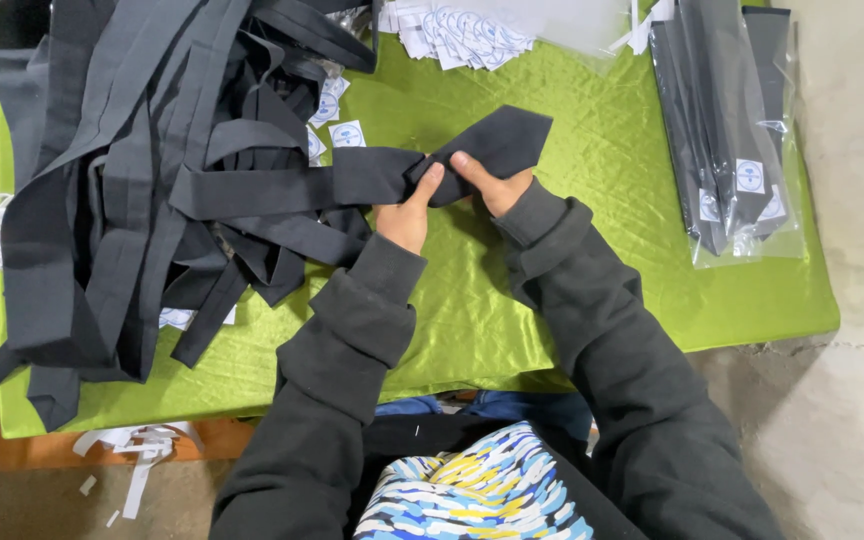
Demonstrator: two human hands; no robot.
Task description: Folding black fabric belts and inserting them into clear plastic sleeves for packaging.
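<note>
A black necktie (497, 140) lies with its pointed wide end on the green satin table cover (602, 160). My left hand (407, 212) pinches the tie just behind the point, thumb on top. My right hand (497, 185) grips the wide end from below, fingers curled over the fabric. The tie's long tail (292, 185) runs left into a heap of black ties (142, 180). Both arms wear dark sweatshirt sleeves.
Bagged black ties in clear plastic sleeves (737, 130) are stacked at the right. Small white round-printed tags (457, 35) lie at the top and among the heap. White paper strips (137, 450) lie on the floor at lower left. The table's right edge meets a concrete floor (852, 300).
</note>
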